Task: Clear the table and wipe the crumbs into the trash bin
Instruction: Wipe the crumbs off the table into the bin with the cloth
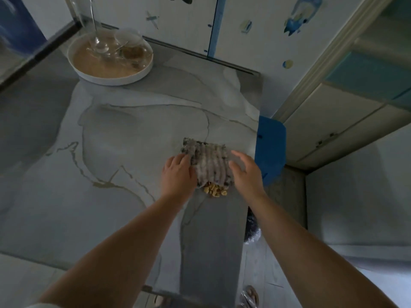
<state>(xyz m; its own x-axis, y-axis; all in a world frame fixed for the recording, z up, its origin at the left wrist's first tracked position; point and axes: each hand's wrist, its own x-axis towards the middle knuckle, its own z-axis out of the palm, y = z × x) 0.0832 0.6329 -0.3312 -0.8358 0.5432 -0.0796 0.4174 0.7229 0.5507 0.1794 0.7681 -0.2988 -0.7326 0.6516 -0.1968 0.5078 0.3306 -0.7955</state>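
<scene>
A grey ribbed cloth point(210, 162) lies flat on the marble table point(124, 134), close to its right edge. My left hand point(178, 174) rests with its fingers on the cloth's left edge. My right hand point(245, 172) hovers at the cloth's right side with fingers spread and slightly bent; contact with the cloth is unclear. A small heap of yellow-brown crumbs point(215, 190) sits at the cloth's near edge, between my two hands. Below the table's right edge, a dark bin with a clear liner point(251, 227) shows only in part.
A round white tray point(146, 71) with glassware stands at the table's far left corner. A blue chair point(272, 147) stands just past the table's right edge. White cabinets line the far wall and the right side. A sandalled foot point(251, 295) shows on the floor.
</scene>
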